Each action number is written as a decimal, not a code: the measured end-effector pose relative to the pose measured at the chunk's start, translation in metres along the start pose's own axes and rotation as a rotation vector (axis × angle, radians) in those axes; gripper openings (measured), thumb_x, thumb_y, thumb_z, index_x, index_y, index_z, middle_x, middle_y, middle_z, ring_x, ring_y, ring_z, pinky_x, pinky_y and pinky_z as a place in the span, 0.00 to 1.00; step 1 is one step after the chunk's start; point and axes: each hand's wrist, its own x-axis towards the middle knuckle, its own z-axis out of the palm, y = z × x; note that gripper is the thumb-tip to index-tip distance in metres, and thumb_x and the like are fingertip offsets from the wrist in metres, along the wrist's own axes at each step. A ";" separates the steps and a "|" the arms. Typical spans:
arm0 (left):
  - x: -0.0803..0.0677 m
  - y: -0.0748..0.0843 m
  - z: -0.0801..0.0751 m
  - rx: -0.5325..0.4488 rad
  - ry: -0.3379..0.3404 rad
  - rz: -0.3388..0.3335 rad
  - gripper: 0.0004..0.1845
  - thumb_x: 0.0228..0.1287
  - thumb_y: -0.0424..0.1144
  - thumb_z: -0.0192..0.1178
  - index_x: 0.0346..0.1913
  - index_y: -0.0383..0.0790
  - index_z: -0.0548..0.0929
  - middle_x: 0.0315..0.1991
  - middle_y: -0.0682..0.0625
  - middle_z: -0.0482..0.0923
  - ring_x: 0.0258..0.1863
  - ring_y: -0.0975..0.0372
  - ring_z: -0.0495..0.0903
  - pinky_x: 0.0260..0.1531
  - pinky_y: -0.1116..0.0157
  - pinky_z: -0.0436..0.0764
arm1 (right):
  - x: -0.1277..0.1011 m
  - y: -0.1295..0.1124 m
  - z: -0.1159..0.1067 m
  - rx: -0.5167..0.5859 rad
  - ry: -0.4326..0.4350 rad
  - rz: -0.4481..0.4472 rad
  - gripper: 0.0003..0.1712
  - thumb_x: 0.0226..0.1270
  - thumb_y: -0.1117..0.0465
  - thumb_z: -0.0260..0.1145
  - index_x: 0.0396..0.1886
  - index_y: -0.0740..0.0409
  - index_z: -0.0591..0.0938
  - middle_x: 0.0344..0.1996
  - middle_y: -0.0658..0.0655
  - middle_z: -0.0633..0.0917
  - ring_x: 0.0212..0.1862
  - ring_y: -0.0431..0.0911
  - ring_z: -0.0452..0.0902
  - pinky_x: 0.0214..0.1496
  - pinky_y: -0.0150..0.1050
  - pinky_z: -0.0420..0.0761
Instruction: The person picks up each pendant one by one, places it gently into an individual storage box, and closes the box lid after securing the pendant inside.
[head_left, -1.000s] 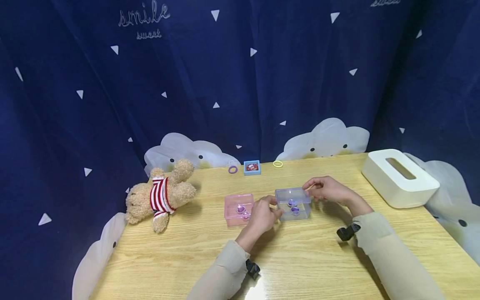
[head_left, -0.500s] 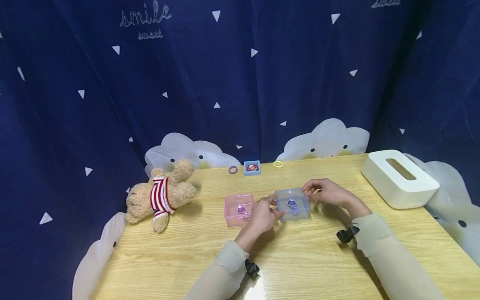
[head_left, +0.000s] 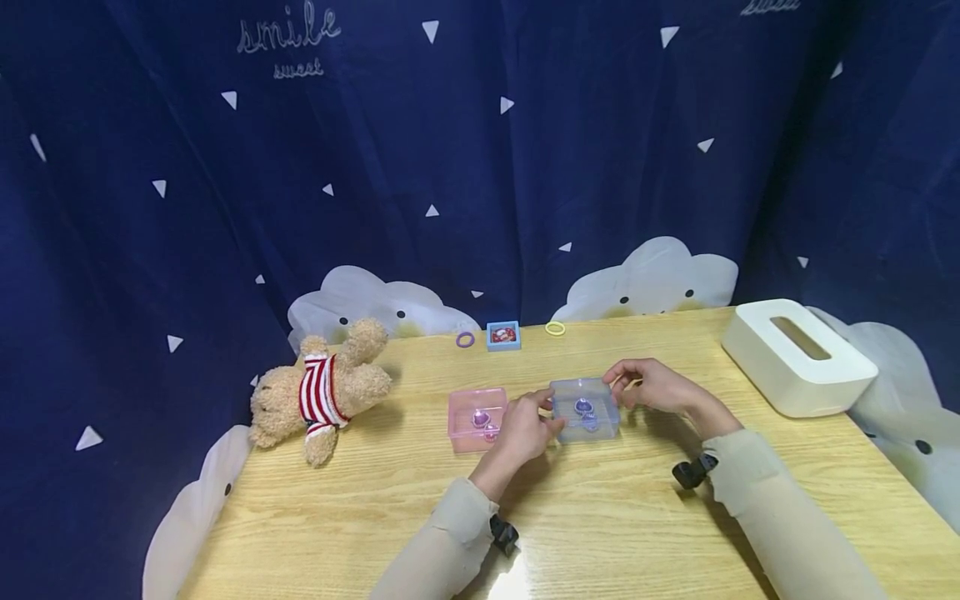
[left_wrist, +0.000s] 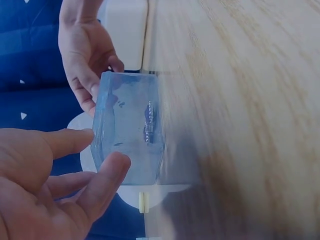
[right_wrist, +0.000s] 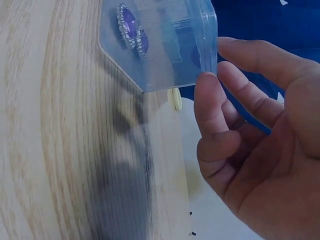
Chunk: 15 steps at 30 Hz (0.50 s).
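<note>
A see-through bluish-purple box (head_left: 602,408) stands on the table with its lid down. Inside it, two purple gems with beaded rims (right_wrist: 129,26) show through the plastic. My left hand (head_left: 521,429) holds the box's left end, its thumb and a finger on the plastic in the left wrist view. At the far right corner, my right hand (head_left: 651,385) holds the lid's edge with its fingertips. A clear pink box (head_left: 459,406) sits just left of my left hand, which partly covers it. Similar gems (head_left: 482,419) lie inside it.
Along the back edge are a purple ring (head_left: 465,339), a small blue square frame (head_left: 503,336) and a yellow ring (head_left: 555,328). A teddy bear (head_left: 322,392) lies at left. At right stands a white tissue box (head_left: 802,358). A dark blue curtain (head_left: 480,167) hangs behind.
The bluish-purple box's lid, tilted up a second ago, has come down flat as my right hand lowered slightly with it. My left hand has stayed at the box's left end.
</note>
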 end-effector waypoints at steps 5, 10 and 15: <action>-0.001 -0.001 0.000 0.003 -0.005 -0.013 0.30 0.59 0.37 0.72 0.65 0.35 0.77 0.48 0.43 0.86 0.35 0.62 0.87 0.30 0.75 0.81 | 0.000 0.000 0.001 0.001 -0.006 -0.012 0.20 0.66 0.64 0.68 0.55 0.67 0.77 0.36 0.59 0.80 0.30 0.45 0.74 0.22 0.32 0.70; -0.001 -0.001 -0.001 -0.004 -0.014 -0.021 0.30 0.60 0.38 0.71 0.66 0.36 0.77 0.48 0.43 0.86 0.36 0.62 0.87 0.31 0.74 0.82 | 0.000 0.001 -0.001 -0.018 0.006 -0.016 0.20 0.65 0.64 0.69 0.54 0.66 0.78 0.37 0.60 0.81 0.32 0.45 0.75 0.26 0.34 0.73; -0.002 -0.001 -0.007 -0.021 -0.004 -0.019 0.22 0.64 0.39 0.67 0.60 0.37 0.82 0.49 0.43 0.86 0.38 0.60 0.88 0.32 0.73 0.82 | -0.002 -0.001 -0.007 -0.066 0.044 -0.031 0.15 0.67 0.63 0.67 0.51 0.64 0.80 0.37 0.59 0.82 0.35 0.48 0.78 0.33 0.39 0.80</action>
